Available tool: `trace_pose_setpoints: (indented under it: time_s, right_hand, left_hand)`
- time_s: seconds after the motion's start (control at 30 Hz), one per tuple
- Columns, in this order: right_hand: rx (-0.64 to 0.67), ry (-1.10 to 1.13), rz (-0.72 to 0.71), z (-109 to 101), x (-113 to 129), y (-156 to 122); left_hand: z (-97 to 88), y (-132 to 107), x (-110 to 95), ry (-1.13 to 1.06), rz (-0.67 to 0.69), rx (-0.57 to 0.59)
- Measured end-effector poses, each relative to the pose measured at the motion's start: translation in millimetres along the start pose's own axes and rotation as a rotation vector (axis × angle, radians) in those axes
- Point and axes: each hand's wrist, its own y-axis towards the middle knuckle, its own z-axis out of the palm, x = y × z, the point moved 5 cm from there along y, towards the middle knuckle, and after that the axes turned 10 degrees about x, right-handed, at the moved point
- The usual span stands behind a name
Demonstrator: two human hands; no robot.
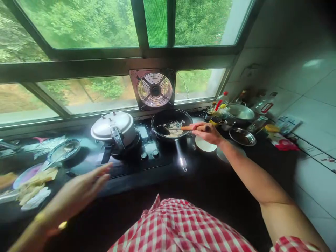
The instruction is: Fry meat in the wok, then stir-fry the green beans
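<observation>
My right hand (206,132) is wrapped round the wooden handle of a spatula (186,128). The spatula's dark head dips into a black frying pan (160,118) on the right burner, among pale pieces of food (175,133) and bubbling oil. The pan's metal handle (180,155) points towards me. My left hand (91,183), a little blurred, hovers in front of the counter's left part with fingers stretched out and nothing in them. Its closest neighbour is the dark handle of a silver pressure cooker (112,126), which stands lidded on the left burner.
A fan (155,90) sits in the window behind the stove (149,164). Right of the pan are a white bowl (206,144), a metal bowl (243,137), a large pot (239,112) and several bottles. On the left lie a plate (64,151) and crumpled cloths (36,187).
</observation>
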Motion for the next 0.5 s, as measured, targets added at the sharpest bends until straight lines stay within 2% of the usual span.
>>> trace_pose_setpoints:
  time_s: [0.07,0.1,0.2,0.27,0.37,0.43,0.5]
  right_hand:
    - [-0.004,-0.004,0.007,-4,-13,-3]
    - [-0.019,-0.012,0.013,-5,-21,-4]
    - [-0.134,-0.053,0.031,-19,-41,-6]
    - [-0.231,-0.077,0.045,-33,-50,-10]
    - [-0.325,-0.119,0.061,-48,-62,-15]
    - [-0.38,-0.128,0.092,-48,-71,-17]
    - [-0.446,-0.099,0.143,-40,-83,-15]
  left_hand:
    - [57.5,-2,-52,-0.107,0.048,0.253]
    - [80.5,-1,-77,-0.145,0.072,0.313]
    - [136.8,1,-139,-0.219,0.143,0.401]
    - [168.2,-2,-167,-0.296,0.163,0.438]
    - [208.1,-11,-187,-0.482,0.13,0.477]
    - [228.2,-16,-187,-0.602,0.085,0.473]
    - [242.5,-21,-179,-0.705,0.009,0.454]
